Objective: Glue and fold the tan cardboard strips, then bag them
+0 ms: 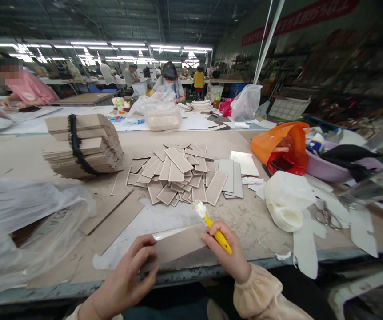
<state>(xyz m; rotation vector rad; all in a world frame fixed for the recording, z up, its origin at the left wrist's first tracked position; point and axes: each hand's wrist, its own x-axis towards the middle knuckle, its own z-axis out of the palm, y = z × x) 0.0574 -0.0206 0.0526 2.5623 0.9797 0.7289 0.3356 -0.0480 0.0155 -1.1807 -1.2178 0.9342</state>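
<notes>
My left hand (133, 271) grips the left end of a flat grey-brown cardboard strip (181, 244), thumb below and fingers on top. At the strip's other end, my right hand (226, 246) pinches the corner and also holds a yellow-handled brush (218, 233). White paste covers the brush's bristles, which point up and away from me. A pale strip of white shows along the strip's far edge. Beneath lies a white sheet (118, 244) on the table. Beyond it is a heap of small cardboard pieces (178, 171) with pale borders.
A strapped cardboard bundle (88, 144) stands at the left, behind a clear plastic bag (28, 222). On the right are a cut white plastic jug (288, 198), scissors (328, 217), an orange bag (280, 144) and a purple basin (331, 166). Other people work at tables farther back.
</notes>
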